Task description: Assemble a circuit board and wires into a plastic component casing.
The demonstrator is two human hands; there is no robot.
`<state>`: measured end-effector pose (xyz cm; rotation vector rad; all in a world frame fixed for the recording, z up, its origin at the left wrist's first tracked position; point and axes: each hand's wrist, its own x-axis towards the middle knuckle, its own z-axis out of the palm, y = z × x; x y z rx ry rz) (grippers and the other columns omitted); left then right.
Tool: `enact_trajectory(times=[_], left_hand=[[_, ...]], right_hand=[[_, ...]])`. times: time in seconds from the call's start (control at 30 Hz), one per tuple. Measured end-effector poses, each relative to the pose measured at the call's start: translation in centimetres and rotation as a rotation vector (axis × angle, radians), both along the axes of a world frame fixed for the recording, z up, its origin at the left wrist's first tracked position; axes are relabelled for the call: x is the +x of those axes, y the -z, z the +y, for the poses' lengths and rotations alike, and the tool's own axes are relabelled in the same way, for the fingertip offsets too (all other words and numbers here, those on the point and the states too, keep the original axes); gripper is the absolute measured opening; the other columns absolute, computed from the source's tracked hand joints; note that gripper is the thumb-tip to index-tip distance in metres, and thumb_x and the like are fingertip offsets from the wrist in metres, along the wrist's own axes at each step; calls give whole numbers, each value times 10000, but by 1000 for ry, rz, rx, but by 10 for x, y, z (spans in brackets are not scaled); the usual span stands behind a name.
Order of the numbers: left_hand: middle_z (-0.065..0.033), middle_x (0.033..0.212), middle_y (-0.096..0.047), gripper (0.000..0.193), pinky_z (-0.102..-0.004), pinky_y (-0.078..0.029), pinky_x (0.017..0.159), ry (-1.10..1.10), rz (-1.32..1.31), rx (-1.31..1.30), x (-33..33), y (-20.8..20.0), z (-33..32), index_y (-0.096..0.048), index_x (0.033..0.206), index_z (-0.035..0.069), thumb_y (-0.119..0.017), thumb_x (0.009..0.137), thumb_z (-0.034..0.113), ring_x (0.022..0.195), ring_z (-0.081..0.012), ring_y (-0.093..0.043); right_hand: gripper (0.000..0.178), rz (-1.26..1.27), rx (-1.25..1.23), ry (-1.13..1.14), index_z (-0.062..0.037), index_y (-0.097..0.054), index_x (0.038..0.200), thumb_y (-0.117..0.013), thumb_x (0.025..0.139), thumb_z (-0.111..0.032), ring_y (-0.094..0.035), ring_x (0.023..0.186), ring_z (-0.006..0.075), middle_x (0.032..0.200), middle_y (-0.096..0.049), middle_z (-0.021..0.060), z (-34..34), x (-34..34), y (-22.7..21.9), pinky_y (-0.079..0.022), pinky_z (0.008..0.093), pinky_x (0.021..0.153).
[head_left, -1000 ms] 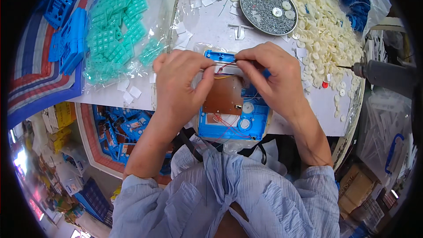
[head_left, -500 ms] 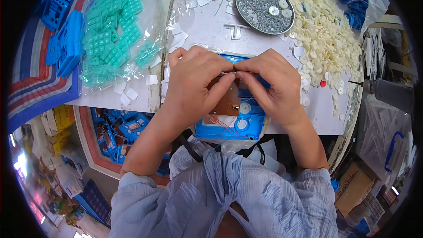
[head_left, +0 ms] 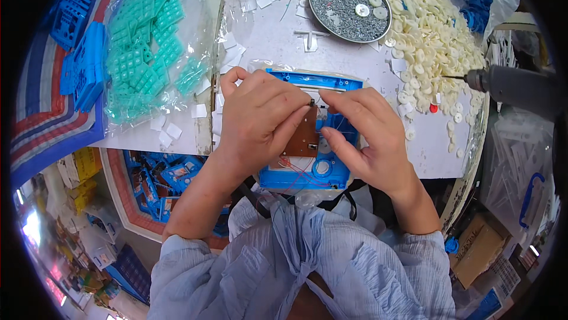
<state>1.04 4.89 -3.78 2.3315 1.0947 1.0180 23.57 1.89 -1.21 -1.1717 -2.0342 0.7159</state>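
Observation:
A blue plastic casing (head_left: 278, 179) lies in front of me at the table's near edge, its inside facing up. In it sits a brown circuit board (head_left: 303, 137), with thin red wires (head_left: 300, 170) running below it. My left hand (head_left: 257, 116) lies over the casing's left side, thumb and forefinger pinched on a small black part (head_left: 312, 102) at the board's upper edge. Over the right side of the casing hovers my right hand (head_left: 378, 136), thumb and forefinger apart with nothing visible between them. The left hand hides part of the board.
Beyond the casing stands a round tray (head_left: 311, 17) of small metal screws, beside a heap of cream discs (head_left: 435, 47). Green keypads (head_left: 139, 53) lie on plastic at left. A dark power screwdriver (head_left: 515, 86) juts in from the right. Blue casings (head_left: 171, 178) fill a bin below.
My right hand has drawn back to the right from the left fingertips, and its thumb and forefinger have parted. The left hand stays at the board. The screwdriver appears higher and nearer.

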Motion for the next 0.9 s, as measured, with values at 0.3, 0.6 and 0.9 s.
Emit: enact_trajectory(times=[0.3, 0.6, 0.9], left_hand=[[-2, 974, -731, 149, -429, -355, 909, 35, 79, 46, -2, -7, -1, -725, 976, 128, -756, 844, 67, 908, -233, -634], [-77, 988, -739, 140, -454, -454, 966, 57, -61, -125, -9, -6, 4, -719, 987, 68, -713, 859, 13, 967, -290, -684], [-13, 963, -724, 173, -487, -396, 1021, 38, 6, -43, -4, -5, -1, -699, 1005, 115, -756, 851, 62, 924, -220, -691]], right_hand=[[499, -6, -13, 54, -42, -704, 1276, -770, 781, -43, -650, 962, 336, 1078, -664, 158, 7, 31, -4, -536, 405, 833], [388, -306, -24, 330, -27, -732, 1206, -764, 819, -50, -656, 944, 318, 1036, -700, 144, -10, 108, 3, -534, 398, 822], [591, -3, -328, -83, -49, -597, 1430, -758, 865, -112, -640, 702, 255, 803, -649, 72, -6, 8, -15, -515, 372, 643]])
